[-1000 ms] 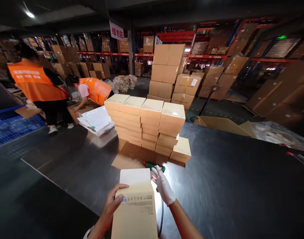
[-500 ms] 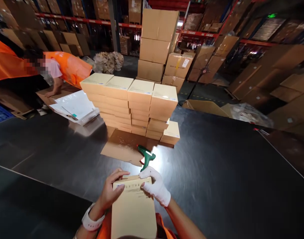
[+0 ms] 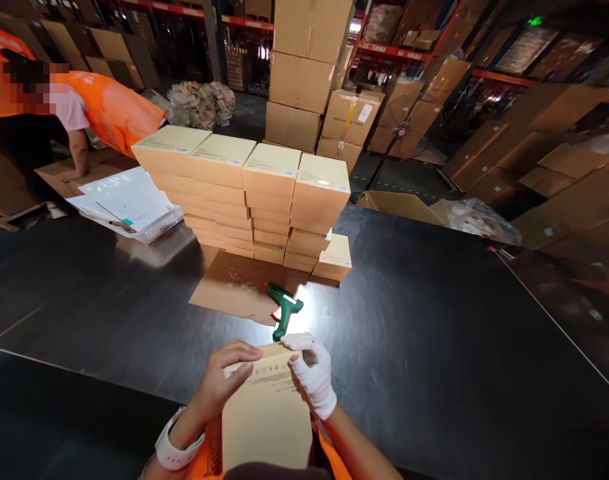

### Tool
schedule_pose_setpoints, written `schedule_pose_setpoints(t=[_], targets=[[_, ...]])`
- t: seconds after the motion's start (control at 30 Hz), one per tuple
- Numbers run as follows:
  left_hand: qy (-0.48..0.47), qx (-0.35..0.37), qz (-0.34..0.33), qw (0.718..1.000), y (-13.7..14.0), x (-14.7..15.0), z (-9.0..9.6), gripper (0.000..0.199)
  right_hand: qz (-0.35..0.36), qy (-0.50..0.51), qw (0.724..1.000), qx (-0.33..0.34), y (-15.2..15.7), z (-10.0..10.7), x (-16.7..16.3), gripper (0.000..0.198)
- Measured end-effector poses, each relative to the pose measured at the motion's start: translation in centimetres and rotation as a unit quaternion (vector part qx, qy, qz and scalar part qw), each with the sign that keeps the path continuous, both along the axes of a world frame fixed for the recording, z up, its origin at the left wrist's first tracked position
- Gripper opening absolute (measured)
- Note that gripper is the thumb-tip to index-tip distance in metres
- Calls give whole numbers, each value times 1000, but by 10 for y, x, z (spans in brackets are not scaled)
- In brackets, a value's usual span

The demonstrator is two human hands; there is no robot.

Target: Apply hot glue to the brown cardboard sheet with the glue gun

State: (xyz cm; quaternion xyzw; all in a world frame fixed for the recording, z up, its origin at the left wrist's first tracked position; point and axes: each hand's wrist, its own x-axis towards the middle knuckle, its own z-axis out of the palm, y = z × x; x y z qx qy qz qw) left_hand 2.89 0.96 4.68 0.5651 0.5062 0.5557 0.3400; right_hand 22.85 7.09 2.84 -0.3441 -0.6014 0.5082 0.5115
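A flat tan box [image 3: 267,413] with a printed label stands tilted against my body at the near edge of the black table [image 3: 434,320]. My bare left hand [image 3: 222,377] presses its fingers over the box's top left corner. My right hand [image 3: 310,373], in a white glove, grips the top right corner. Just beyond the box lies a green glue gun [image 3: 284,310] on the edge of a brown cardboard sheet [image 3: 234,290]. Behind it rises a stack of matching tan boxes [image 3: 249,193], several high.
A white basket of papers [image 3: 129,207] sits at the left of the stack. Two people in orange vests [image 3: 104,110] bend over cardboard at far left. Large cartons [image 3: 304,73] and warehouse racks fill the background. An open carton [image 3: 399,203] lies past the table's far edge.
The box's white flap has been folded shut and both hands now hold its top edge. My view tipped downward and nearer the table; the glue gun now lies free of my right hand.
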Motion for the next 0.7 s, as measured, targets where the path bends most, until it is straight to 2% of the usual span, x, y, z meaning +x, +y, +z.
schedule_pose_setpoints(t=[0.13, 0.27, 0.33, 0.53, 0.7], targets=[[6, -32, -27, 999, 4, -3, -2, 31, 50, -27, 997, 44, 11, 7, 1, 16], [33, -63, -96, 993, 11, -9, -1, 31, 146, -51, 986, 59, 25, 19, -1, 8], [48, -75, -126, 988, 14, -11, 0, 30, 179, -64, 980, 60, 28, 23, -1, 10], [52, -77, -148, 985, 20, -14, -4, 31, 185, -72, 979, 46, 31, 20, 5, 13], [50, -70, -153, 984, 38, -14, -10, 33, 214, -166, 961, 48, 61, 36, 4, 5]])
